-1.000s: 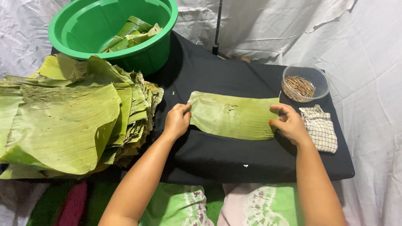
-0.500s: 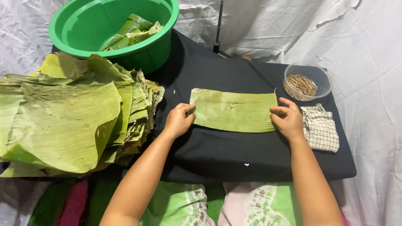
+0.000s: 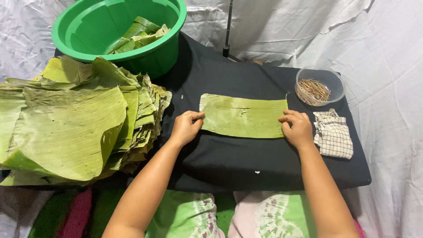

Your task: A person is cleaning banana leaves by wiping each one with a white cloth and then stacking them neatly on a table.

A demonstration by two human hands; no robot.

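White crumpled sheeting hangs behind a low table (image 3: 220, 176) under a black cloth, and on that cloth, between your two hands, lies a folded strip of banana leaf (image 3: 242, 115). Your left hand (image 3: 185, 128) pinches its left end with curled fingers, and your right hand (image 3: 298, 128) presses down on the right end, fingers bent over the edge. Judge the leaf light, limp and easily split along its ribs, so hold it at the ends, flat and gentle. Beyond your right hand sit a clear bowl of small sticks (image 3: 319, 86) and a checked rag (image 3: 333, 134); left of your left hand a thick pile of leaves (image 3: 75, 119) spreads below a green tub (image 3: 119, 31).
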